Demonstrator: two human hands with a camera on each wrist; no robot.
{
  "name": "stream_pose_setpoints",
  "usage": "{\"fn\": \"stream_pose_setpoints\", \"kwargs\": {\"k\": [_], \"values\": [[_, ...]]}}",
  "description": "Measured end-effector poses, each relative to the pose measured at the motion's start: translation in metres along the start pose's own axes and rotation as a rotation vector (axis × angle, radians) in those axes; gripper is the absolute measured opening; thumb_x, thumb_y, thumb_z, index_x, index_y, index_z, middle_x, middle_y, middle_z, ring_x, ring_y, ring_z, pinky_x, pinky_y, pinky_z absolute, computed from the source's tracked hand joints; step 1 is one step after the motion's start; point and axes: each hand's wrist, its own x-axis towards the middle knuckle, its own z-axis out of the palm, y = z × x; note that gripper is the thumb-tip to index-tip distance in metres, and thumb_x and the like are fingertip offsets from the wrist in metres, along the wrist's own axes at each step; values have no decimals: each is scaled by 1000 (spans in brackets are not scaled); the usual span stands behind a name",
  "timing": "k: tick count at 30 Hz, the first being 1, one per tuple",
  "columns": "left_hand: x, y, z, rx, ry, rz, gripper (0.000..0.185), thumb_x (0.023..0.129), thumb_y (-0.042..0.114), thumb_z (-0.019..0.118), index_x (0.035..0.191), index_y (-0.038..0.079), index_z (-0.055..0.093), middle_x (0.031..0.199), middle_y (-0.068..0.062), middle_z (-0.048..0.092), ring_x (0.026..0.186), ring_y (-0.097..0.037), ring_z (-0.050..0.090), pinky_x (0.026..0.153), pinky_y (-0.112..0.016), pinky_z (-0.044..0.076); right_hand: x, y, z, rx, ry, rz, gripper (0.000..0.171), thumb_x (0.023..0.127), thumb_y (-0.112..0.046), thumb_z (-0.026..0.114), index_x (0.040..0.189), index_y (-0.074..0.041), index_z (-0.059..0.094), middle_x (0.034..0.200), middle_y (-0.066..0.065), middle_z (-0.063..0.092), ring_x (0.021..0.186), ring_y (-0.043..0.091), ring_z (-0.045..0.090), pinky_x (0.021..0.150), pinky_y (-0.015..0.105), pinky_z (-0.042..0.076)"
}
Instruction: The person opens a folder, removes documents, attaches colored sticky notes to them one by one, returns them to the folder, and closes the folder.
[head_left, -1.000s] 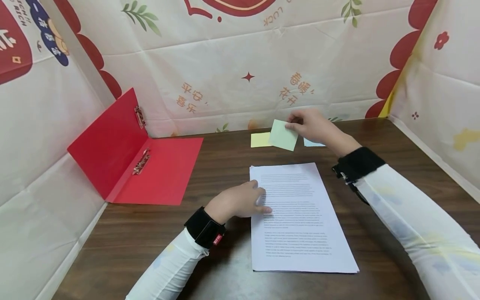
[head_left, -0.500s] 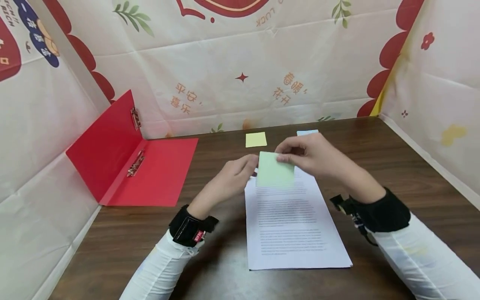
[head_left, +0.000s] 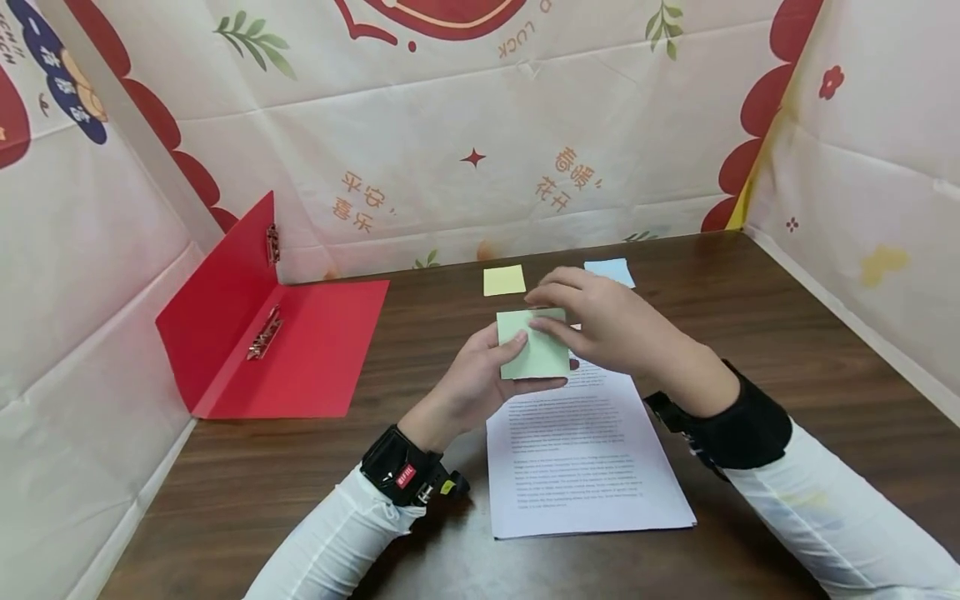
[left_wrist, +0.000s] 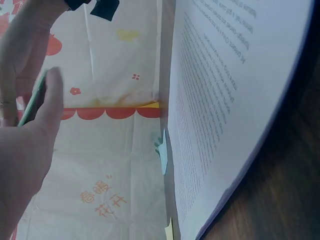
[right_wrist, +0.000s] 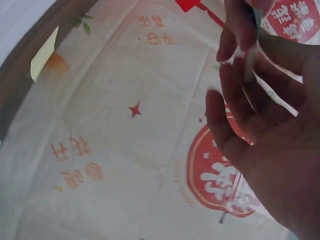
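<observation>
A pad of pale green sticky notes [head_left: 543, 354] is raised over the top end of a stack of printed paper [head_left: 585, 467]. My left hand [head_left: 476, 379] holds the pad from the left, thumb on its front and fingers behind. At the pad's upper edge, my right hand [head_left: 611, 321] pinches it, thumb against the front face. The left wrist view shows the pad [left_wrist: 34, 100] nearly edge-on. In the right wrist view the right hand [right_wrist: 272, 125] is bent around the pad's edge, which is blurred.
Yellow sticky notes [head_left: 504, 281] and blue sticky notes [head_left: 611, 271] lie along the table's back. An open red folder [head_left: 322, 350] with metal clips stands at the left, its cover upright. Printed cloth walls [head_left: 420, 125] enclose the brown table [head_left: 247, 492].
My right hand has brought the green sticky notes from the table's back toward me. My left hand has left the paper and taken hold of the pad too.
</observation>
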Motion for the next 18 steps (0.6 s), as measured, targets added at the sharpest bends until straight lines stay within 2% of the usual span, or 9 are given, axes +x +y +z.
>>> {"fn": "stream_pose_setpoints", "kwargs": {"k": [4,8,13,18], "values": [[-1,-1,-2,-4,72,33,42,117,20,37,157,10,44,139,-4,64,119,-14,68,106,-45,60,-2,-9,3,-141,-19,-128,52,86,-25,92,130,-5,72,136,13,69,121,32,68,99,48,61],[-1,-2,-2,12,98,44,43,116,20,37,158,11,43,129,6,64,117,-9,65,96,-32,59,-2,-15,7,-274,-56,-172,71,78,-36,97,136,-7,69,140,14,68,127,36,65,108,56,55],[0,-2,-1,3,93,35,45,116,20,38,160,10,41,133,5,62,120,-10,62,98,-33,58,-4,-15,8,-306,-64,-174,73,74,-36,99,134,-6,70,138,14,69,126,36,65,109,54,55],[1,-3,0,-8,86,27,45,116,19,36,159,8,40,128,5,62,116,-11,63,94,-33,57,-6,-14,7,-300,-87,-182,73,75,-34,99,136,-4,70,140,15,68,127,37,65,108,56,56]]}}
